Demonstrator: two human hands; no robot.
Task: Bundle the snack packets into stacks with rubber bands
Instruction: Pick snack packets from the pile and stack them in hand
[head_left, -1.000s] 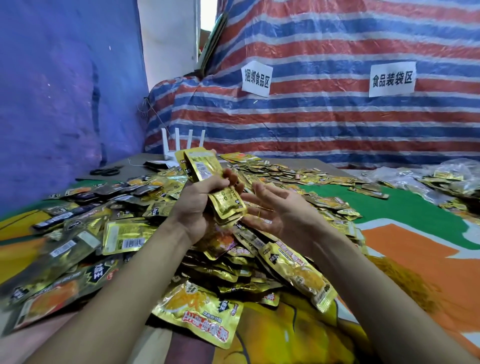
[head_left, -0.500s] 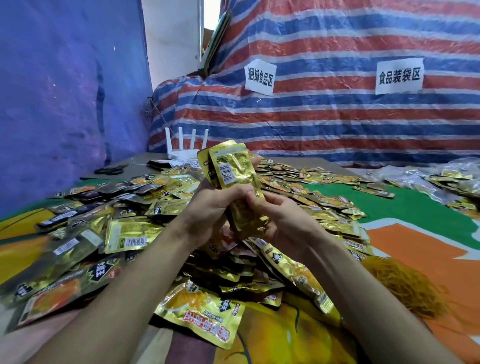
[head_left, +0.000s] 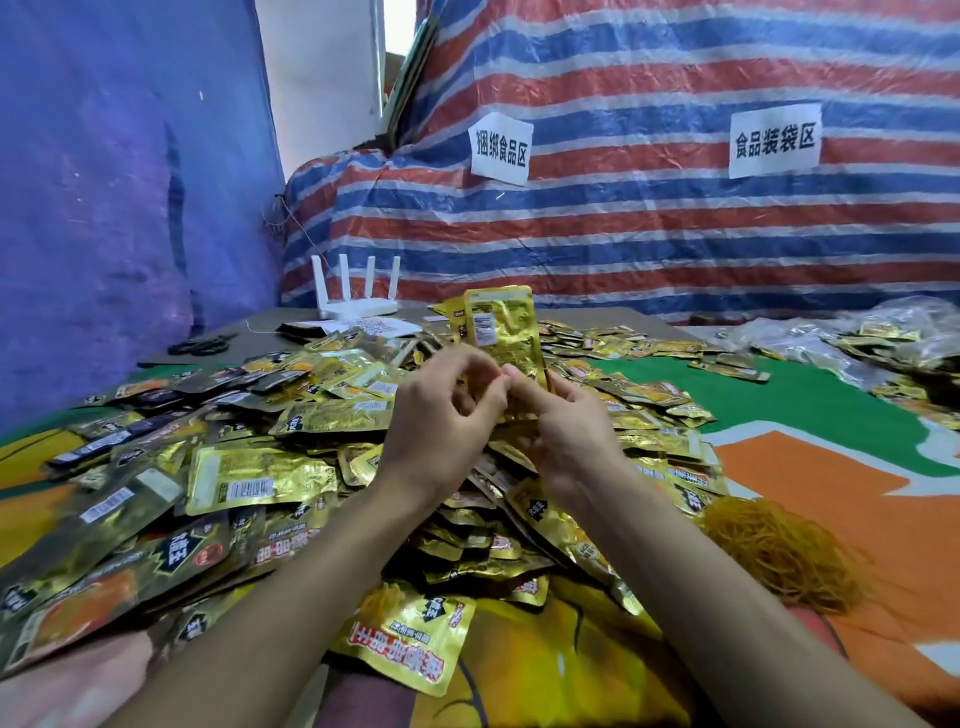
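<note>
held stack (head_left: 501, 332): a few gold packets, upright, raised above the heap, barcode side facing the camera.
left hand (head_left: 447, 415): fingers curled, thumb and forefinger pinched at the stack's lower left edge.
right hand (head_left: 569, 431): fingers curled round the stack's lower end from the right.
loose packets (head_left: 260, 467): heaped across the bench (head_left: 831, 478), under and around both hands.
rubber bands (head_left: 779, 545): yellow tangle on the bench, right of the right forearm, just beside the heap.
band on stack: could not tell.

Left sign (head_left: 500, 149) — 捆绑食品区; right sign (head_left: 774, 140) — 食品装袋区
</note>
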